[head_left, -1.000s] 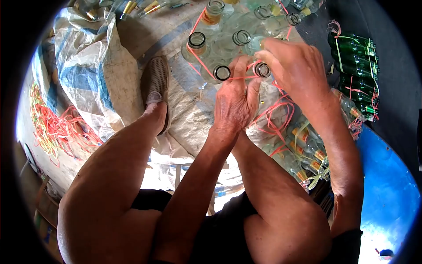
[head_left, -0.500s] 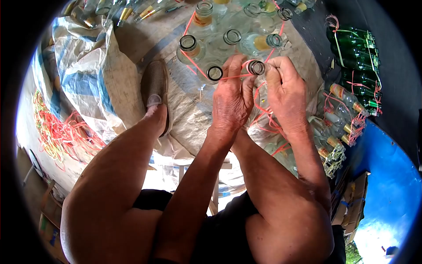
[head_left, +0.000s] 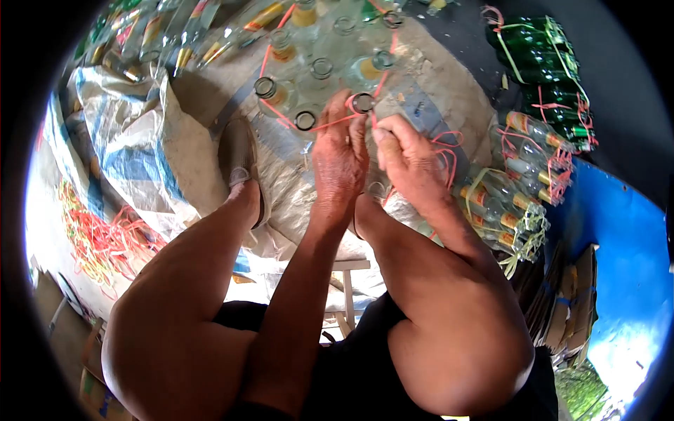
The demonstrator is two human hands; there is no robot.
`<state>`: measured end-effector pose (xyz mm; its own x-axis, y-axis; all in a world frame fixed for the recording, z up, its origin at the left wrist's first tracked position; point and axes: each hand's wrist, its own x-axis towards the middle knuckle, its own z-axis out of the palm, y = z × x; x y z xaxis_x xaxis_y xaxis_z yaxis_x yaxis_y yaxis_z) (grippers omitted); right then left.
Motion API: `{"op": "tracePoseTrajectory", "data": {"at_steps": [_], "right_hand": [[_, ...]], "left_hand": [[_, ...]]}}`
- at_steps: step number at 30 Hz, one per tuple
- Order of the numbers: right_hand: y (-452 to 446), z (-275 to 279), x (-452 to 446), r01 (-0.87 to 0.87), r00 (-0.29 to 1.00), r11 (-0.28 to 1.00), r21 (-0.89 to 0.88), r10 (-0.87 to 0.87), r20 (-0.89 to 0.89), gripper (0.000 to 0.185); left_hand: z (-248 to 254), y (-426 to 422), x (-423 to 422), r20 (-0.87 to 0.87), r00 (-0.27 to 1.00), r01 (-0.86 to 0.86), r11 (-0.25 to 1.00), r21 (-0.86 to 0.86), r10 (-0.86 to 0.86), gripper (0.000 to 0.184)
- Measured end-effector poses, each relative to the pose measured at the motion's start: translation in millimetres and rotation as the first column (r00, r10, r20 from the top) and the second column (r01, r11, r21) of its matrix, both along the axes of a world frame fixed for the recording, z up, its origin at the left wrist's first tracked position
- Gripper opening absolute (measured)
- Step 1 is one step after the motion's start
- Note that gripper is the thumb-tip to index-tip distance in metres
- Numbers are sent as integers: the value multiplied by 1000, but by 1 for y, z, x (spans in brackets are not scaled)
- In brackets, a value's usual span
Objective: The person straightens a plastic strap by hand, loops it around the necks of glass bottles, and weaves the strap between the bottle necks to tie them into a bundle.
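Several clear glass bottles (head_left: 321,69) stand upright in a tight group, with a pink strap (head_left: 264,62) running around their necks. My left hand (head_left: 340,158) is at the near side of the group, fingers pressed on the strap beside the neck of the nearest bottle (head_left: 363,103). Just right of that neck, my right hand (head_left: 411,156) is closed in a pinch on the pink strap, which runs from the bottle to its fingers. Loose pink strap (head_left: 449,149) trails to the right of this hand.
Tied clear bottles (head_left: 502,210) and green bottles (head_left: 537,56) lie at the right. More bottles (head_left: 168,35) lie at the upper left. A woven sack (head_left: 130,133), tangled straps (head_left: 109,235) and a blue surface (head_left: 625,231) flank my legs.
My right hand came down from above the bottles, pinched the strap by the nearest neck, and pulled it slightly away. My left hand stays at that neck. The view has shifted, moving the bottles leftward.
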<state>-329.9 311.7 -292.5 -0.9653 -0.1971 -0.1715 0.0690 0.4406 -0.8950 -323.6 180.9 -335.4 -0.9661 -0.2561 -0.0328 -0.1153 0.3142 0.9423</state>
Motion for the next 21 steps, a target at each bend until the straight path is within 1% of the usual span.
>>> {"op": "tracePoseTrajectory", "data": {"at_steps": [1,2,4,7,10,11,12,14,15,16,18,21], "right_hand": [[2,-4,3,-12,1000,1000,-16,13,21,13],[3,-3,5,-24,999,1000,-3,24,-23,13],[8,1,8,-45,997,999,26,43,70,13],[8,-13,20,-33,998,998,-45,30,-61,13],[19,-8,26,-91,963,989,-120,118,241,15],[19,-6,28,-78,959,982,-173,122,256,20],[19,1,27,-89,931,979,-182,147,334,20],[18,18,25,-114,853,972,-207,203,481,22],[18,20,25,-140,858,971,-192,216,466,28],[20,18,26,-161,838,972,-171,226,497,29],[22,15,26,-212,794,969,-126,246,555,31],[21,14,27,-226,733,966,-128,255,631,32]], "left_hand": [[3,0,0,-1,1000,-14,1000,-10,14,40],[8,1,2,6,1000,-23,1000,-14,23,39],[5,0,3,-139,990,-45,993,-113,29,40],[14,3,13,-26,998,-65,995,-80,63,37],[36,6,25,169,981,-102,994,37,94,32],[30,8,28,170,978,-118,993,-12,119,32],[30,11,33,165,982,-111,990,90,95,32],[34,18,35,135,990,-88,912,400,36,32],[35,20,32,137,990,-96,872,480,33,31],[36,20,31,121,993,-73,868,492,15,30],[34,19,28,198,980,-123,793,596,4,28],[28,6,29,242,969,-130,719,683,-55,26]]}}
